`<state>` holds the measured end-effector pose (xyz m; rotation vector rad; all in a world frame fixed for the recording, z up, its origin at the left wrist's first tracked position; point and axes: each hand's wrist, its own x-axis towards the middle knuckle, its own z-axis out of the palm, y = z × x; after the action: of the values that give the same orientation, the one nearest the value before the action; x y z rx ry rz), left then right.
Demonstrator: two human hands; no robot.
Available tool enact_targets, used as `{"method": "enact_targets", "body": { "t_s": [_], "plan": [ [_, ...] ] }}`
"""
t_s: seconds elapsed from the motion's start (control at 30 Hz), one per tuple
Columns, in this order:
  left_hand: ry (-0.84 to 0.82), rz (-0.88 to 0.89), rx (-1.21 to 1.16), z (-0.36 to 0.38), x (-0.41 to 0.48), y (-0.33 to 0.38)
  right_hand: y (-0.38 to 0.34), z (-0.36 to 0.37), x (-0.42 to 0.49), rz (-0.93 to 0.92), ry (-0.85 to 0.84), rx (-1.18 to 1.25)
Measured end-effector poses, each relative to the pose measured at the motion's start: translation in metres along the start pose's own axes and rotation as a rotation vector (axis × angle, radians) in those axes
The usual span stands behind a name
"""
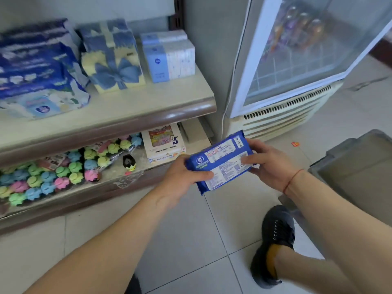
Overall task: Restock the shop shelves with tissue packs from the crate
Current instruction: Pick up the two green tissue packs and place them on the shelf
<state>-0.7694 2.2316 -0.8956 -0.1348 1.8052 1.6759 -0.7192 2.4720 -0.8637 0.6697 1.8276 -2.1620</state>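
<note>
While hands grip both ends, blue tissue pack shows white printed panels.

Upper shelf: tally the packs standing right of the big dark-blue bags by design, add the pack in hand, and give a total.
Yellow plastic packs printed with blue bows: 2
Pale blue and white block-shaped packs: 2
Dark blue flat plastic pack with white label, held by left hand and right hand: 1
Total: 5
</note>
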Motion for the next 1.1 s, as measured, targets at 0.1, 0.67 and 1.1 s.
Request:
{"method": "enact_targets", "body": {
  "t_s": [0.1,0.67,1.1],
  "plan": [
    [0.201,0.250,0.168,-0.013,-0.045,0.035,-0.037,0.028,-0.034,-0.064,-0.010,-0.051],
    [0.530,0.617,0.457,-0.144,-0.216,0.148,-0.152,0.222,-0.074,-0.201,-0.255,0.262],
    [0.444,0.263,-0.292,-0.234,-0.230,0.096,-0.115,0.309,-0.062,-0.224,-0.444,-0.197]
  ]
}}
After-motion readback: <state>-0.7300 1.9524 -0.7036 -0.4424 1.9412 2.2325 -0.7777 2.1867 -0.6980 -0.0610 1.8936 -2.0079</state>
